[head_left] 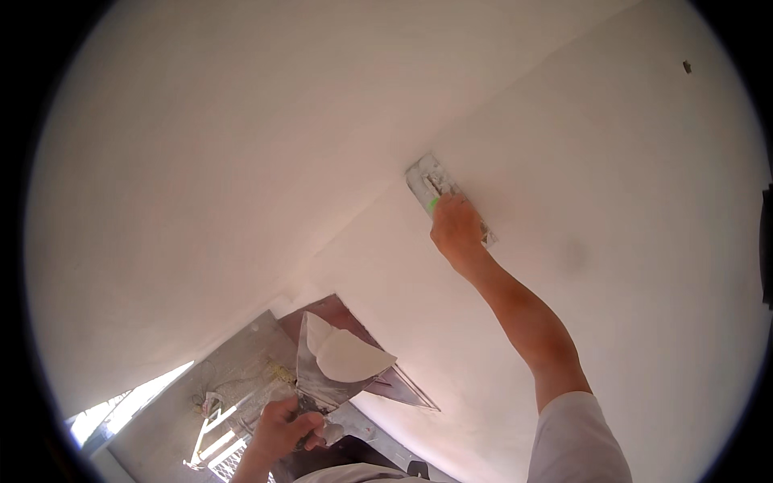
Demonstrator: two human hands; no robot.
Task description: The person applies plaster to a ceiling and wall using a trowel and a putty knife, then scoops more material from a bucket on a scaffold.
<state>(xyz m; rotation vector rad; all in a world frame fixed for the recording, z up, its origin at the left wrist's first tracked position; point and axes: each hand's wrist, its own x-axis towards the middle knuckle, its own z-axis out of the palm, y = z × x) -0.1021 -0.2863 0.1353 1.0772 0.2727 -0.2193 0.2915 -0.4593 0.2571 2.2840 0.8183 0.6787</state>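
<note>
our right hand [456, 228] grips a trowel [421, 179], partly hiding it. our left hand [282, 428] clutches a plate [332, 392], its hold hard to see.

Trowel handle [433, 203] mostly behind the right hand [456, 225]; dark object [766, 245] (kind unclear) only partly within the right edge.

Single fisheye view from the wearer's head, facing a pale wall [644, 217] at close range.

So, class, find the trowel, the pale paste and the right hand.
Trowel [422, 175], head view: upper end of its blade.
Pale paste [351, 357], head view: middle of the mound.
Right hand [456, 225], head view: back of the hand.
</note>
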